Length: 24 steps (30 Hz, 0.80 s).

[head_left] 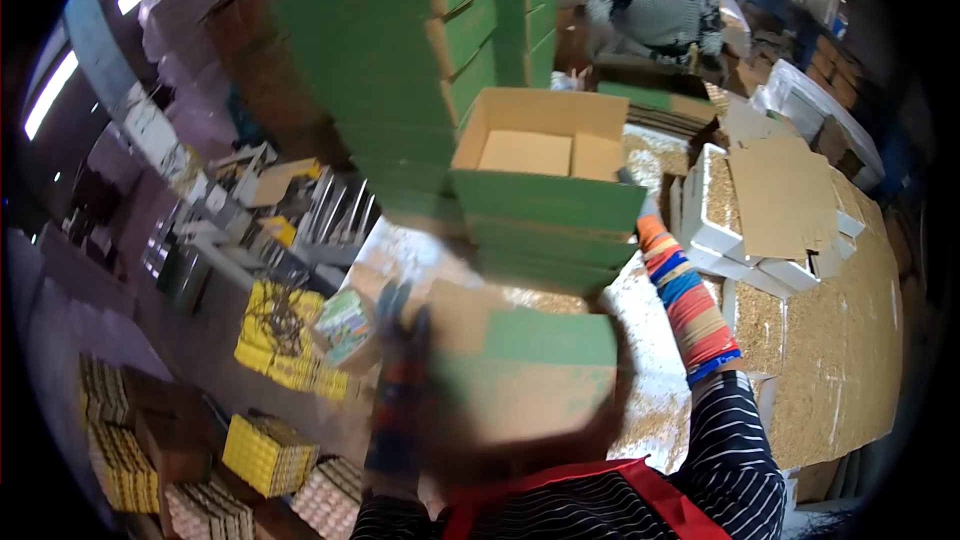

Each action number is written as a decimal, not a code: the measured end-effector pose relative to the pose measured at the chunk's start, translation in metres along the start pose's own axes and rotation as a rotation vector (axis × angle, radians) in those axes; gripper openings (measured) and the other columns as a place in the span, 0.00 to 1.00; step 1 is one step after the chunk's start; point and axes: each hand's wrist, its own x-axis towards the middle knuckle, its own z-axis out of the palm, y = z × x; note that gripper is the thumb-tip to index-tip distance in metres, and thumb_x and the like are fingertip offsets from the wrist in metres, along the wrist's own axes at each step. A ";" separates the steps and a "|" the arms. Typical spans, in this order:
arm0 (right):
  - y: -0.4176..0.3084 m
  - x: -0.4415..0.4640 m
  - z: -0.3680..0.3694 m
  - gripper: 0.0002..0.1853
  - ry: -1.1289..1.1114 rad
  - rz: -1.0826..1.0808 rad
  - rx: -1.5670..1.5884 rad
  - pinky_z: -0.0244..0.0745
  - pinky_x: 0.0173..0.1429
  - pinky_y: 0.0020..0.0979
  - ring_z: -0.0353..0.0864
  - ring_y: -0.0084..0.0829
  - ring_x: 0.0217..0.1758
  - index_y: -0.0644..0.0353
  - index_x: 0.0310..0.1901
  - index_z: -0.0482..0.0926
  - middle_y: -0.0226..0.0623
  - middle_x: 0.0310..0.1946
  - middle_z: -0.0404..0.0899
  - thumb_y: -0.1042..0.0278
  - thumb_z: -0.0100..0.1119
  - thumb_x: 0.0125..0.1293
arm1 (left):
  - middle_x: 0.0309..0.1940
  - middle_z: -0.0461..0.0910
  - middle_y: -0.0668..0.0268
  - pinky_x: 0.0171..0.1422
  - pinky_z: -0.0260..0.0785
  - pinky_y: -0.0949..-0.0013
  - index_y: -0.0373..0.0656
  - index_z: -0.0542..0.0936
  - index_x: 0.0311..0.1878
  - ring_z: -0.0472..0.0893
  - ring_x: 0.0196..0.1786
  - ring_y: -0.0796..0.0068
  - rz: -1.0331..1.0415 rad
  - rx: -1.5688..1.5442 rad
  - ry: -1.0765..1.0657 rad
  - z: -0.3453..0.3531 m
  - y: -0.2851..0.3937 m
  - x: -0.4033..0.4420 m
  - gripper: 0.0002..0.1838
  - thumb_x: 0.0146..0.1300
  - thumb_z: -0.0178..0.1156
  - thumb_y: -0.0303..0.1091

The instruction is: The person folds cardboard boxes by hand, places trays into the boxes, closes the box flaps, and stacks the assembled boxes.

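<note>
An open-topped green cardboard box (550, 202) with a bare brown inside sits on top of more flattened or stacked green cardboard. At its right corner, my right hand (646, 202) grips the edge, partly hidden by the box. A brown and green carton (545, 375) stands close in front of my body, smeared by motion. Beside that carton's left side is my left hand (402, 318), gloved and blurred, its fingers stretched out and apart. Whether it touches the carton I cannot tell.
Tall stacks of green boxes (390, 70) rise behind. Broken-down cardboard (785, 205) and white foam boxes (712, 210) lie right on a husk-strewn surface (830, 340). Yellow egg trays (268, 455) stand lower left. Another person (655, 5) works across the table.
</note>
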 end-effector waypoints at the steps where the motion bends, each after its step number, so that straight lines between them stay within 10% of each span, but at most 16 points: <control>1: -0.032 -0.033 0.010 0.17 0.177 -0.073 -0.092 0.68 0.55 0.27 0.75 0.30 0.48 0.67 0.51 0.73 0.39 0.47 0.77 0.64 0.46 0.66 | 0.44 0.76 0.58 0.56 0.64 0.63 0.38 0.77 0.42 0.74 0.49 0.61 -0.189 0.016 0.052 -0.036 -0.026 -0.031 0.13 0.51 0.61 0.27; 3: -0.040 -0.070 0.000 0.18 0.517 -0.469 -0.435 0.66 0.53 0.27 0.74 0.28 0.46 0.69 0.51 0.71 0.40 0.46 0.76 0.63 0.44 0.68 | 0.37 0.78 0.60 0.50 0.67 0.63 0.38 0.79 0.33 0.76 0.42 0.62 -0.185 0.254 0.037 -0.112 -0.011 -0.059 0.04 0.55 0.57 0.25; 4: -0.073 -0.126 0.031 0.18 0.478 -0.217 0.015 0.65 0.54 0.28 0.72 0.28 0.48 0.69 0.52 0.70 0.40 0.47 0.75 0.62 0.42 0.69 | 0.41 0.78 0.62 0.51 0.67 0.65 0.38 0.78 0.38 0.75 0.45 0.67 -0.521 -0.032 -0.069 -0.122 -0.084 -0.117 0.07 0.57 0.58 0.29; 5: -0.046 -0.160 0.027 0.18 0.408 -0.347 -0.358 0.64 0.57 0.27 0.70 0.28 0.49 0.69 0.51 0.71 0.40 0.46 0.74 0.62 0.40 0.71 | 0.45 0.78 0.64 0.52 0.68 0.67 0.38 0.78 0.43 0.75 0.47 0.72 -0.883 -0.259 -0.105 -0.132 -0.156 -0.175 0.12 0.59 0.59 0.34; 6: -0.013 -0.197 0.057 0.17 0.481 -0.397 0.096 0.64 0.58 0.29 0.69 0.29 0.52 0.68 0.52 0.70 0.39 0.47 0.72 0.67 0.36 0.71 | 0.46 0.78 0.63 0.52 0.68 0.67 0.38 0.77 0.45 0.75 0.48 0.71 -0.932 -0.472 -0.126 -0.131 -0.155 -0.180 0.14 0.59 0.59 0.35; 7: -0.004 -0.248 0.069 0.21 0.281 -0.355 -0.401 0.59 0.62 0.35 0.64 0.37 0.57 0.66 0.56 0.66 0.45 0.53 0.67 0.61 0.43 0.66 | 0.46 0.78 0.62 0.52 0.68 0.68 0.38 0.77 0.48 0.75 0.48 0.71 -0.978 -0.688 -0.143 -0.123 -0.149 -0.184 0.16 0.59 0.59 0.35; 10: -0.058 -0.336 0.125 0.36 -0.314 -0.260 -1.332 0.44 0.68 0.50 0.53 0.53 0.66 0.60 0.61 0.62 0.56 0.62 0.56 0.46 0.55 0.54 | 0.46 0.78 0.61 0.53 0.68 0.68 0.37 0.75 0.51 0.77 0.48 0.69 -0.887 -0.683 -0.355 -0.092 -0.133 -0.173 0.20 0.59 0.60 0.38; 14: -0.020 -0.375 0.089 0.40 -0.217 -0.234 -1.571 0.36 0.68 0.56 0.49 0.57 0.67 0.57 0.64 0.58 0.56 0.63 0.55 0.40 0.51 0.54 | 0.43 0.80 0.58 0.50 0.69 0.65 0.35 0.75 0.50 0.78 0.44 0.66 -0.554 -0.390 -0.647 -0.063 -0.042 -0.109 0.25 0.54 0.64 0.42; 15: -0.022 -0.383 0.074 0.40 -0.199 -0.224 -1.591 0.36 0.68 0.56 0.49 0.57 0.67 0.57 0.64 0.59 0.56 0.63 0.55 0.40 0.51 0.54 | 0.41 0.80 0.56 0.49 0.69 0.65 0.35 0.76 0.48 0.79 0.43 0.62 -0.754 -0.547 -0.687 -0.047 -0.043 -0.121 0.28 0.49 0.67 0.46; 17: -0.033 -0.393 0.042 0.41 -0.180 -0.175 -1.631 0.37 0.68 0.55 0.49 0.56 0.67 0.58 0.64 0.58 0.57 0.63 0.54 0.41 0.53 0.53 | 0.45 0.77 0.62 0.48 0.69 0.72 0.33 0.74 0.51 0.75 0.44 0.74 -0.633 -0.384 -0.736 0.009 -0.080 -0.176 0.22 0.54 0.64 0.31; 21: -0.044 -0.396 -0.019 0.38 -0.156 -0.190 -1.678 0.40 0.68 0.53 0.51 0.53 0.67 0.56 0.64 0.59 0.54 0.63 0.56 0.40 0.48 0.56 | 0.58 0.67 0.49 0.62 0.60 0.60 0.39 0.70 0.58 0.67 0.59 0.53 -0.565 -0.230 -0.914 0.029 -0.018 -0.182 0.43 0.46 0.60 0.64; 24: -0.043 -0.391 -0.042 0.39 -0.116 -0.157 -1.742 0.42 0.67 0.52 0.52 0.53 0.67 0.56 0.64 0.58 0.56 0.63 0.55 0.40 0.49 0.56 | 0.61 0.61 0.47 0.66 0.54 0.57 0.42 0.64 0.63 0.62 0.62 0.49 -0.446 0.221 -1.055 0.017 0.048 -0.148 0.47 0.46 0.57 0.67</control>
